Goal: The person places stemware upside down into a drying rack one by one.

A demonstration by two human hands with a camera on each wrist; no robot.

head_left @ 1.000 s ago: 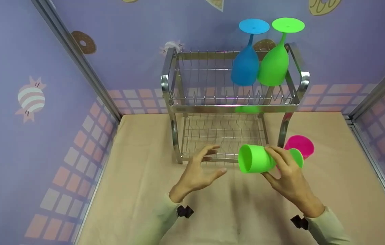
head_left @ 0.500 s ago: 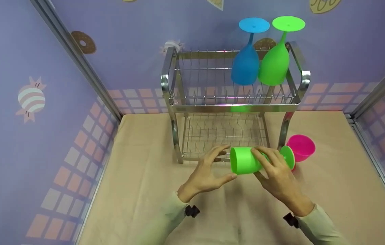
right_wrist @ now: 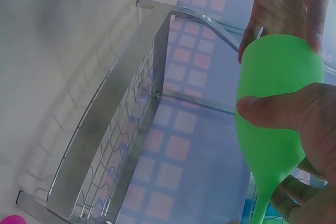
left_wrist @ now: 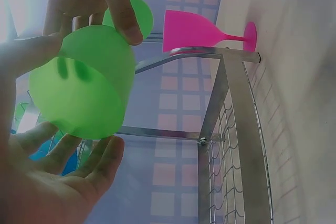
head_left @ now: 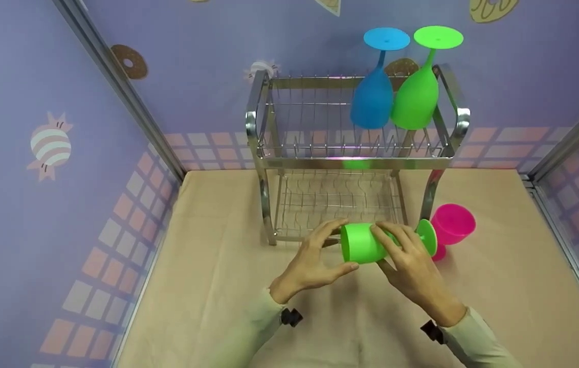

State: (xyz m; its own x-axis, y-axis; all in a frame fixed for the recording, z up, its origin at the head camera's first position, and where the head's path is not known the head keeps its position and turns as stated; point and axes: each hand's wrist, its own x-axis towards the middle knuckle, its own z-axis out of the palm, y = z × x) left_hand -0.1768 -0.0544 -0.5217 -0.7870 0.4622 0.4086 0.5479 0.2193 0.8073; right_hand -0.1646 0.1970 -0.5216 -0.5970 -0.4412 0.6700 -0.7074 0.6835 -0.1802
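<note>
A green plastic goblet (head_left: 363,244) lies sideways in the air in front of the rack, mouth to the left and foot to the right. My right hand (head_left: 409,263) grips its bowl near the stem, thumb (right_wrist: 268,111) across the side. At the mouth end, my left hand (head_left: 312,260) holds the rim, thumb on one side and fingers (left_wrist: 102,161) on the other, as the left wrist view shows. Behind the goblet's foot, a pink goblet (head_left: 453,223) stands upright on the table by the rack's right front leg.
A two-tier metal dish rack (head_left: 356,163) stands against the patterned back wall. On its upper tier, a blue goblet (head_left: 373,99) and a second green goblet (head_left: 416,102) sit upside down at the right. The lower wire tier (head_left: 325,199) lies behind my hands. Walls edge the cloth-covered table (head_left: 207,266).
The right hand has brought the green goblet leftward, away from the pink goblet. My left hand has moved right and closed in on its rim.
</note>
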